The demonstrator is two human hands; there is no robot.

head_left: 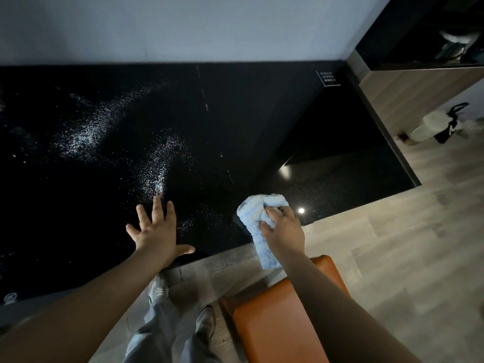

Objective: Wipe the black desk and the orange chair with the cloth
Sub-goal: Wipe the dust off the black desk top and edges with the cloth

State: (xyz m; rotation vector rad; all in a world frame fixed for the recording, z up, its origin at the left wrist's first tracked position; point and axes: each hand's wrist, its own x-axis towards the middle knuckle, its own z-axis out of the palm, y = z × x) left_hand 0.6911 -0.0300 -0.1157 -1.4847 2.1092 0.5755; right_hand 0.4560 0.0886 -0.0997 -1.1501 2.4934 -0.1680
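writing: there's a small white-outlined label [328, 78] on the far right corner of the black desk [235, 121], a few lines of tiny text, way too small to read. Also a round white stamp-like mark [10, 297] on the near left edge, can't read that either.

cloth: light blue, fluffy [258, 226], bunched up at the top and trailing down in a strip. Long axis runs roughly from the desk toward the person, upper end over the desk's front edge, lower end hanging off past it, just above the orange chair [277, 320].

right hand: fingers curled round the cloth's upper part [282, 230], firm grip, sitting right at the desk's near edge.

left hand: spread flat [157, 231], fingers straight and splayed, palm down on the desk near the front edge, holding nothing.

desk: glossy black, speckled with pale sparkly patches [86, 129] across the left and middle, long axis running left to right along the wall.

chair: orange seat, bottom right, under the right forearm, just in front of the desk.

other stuff: grey trousers and trainers [159, 289] on a wood-look floor [406, 244]; a black bag [451, 124] beside a pale bin far right.
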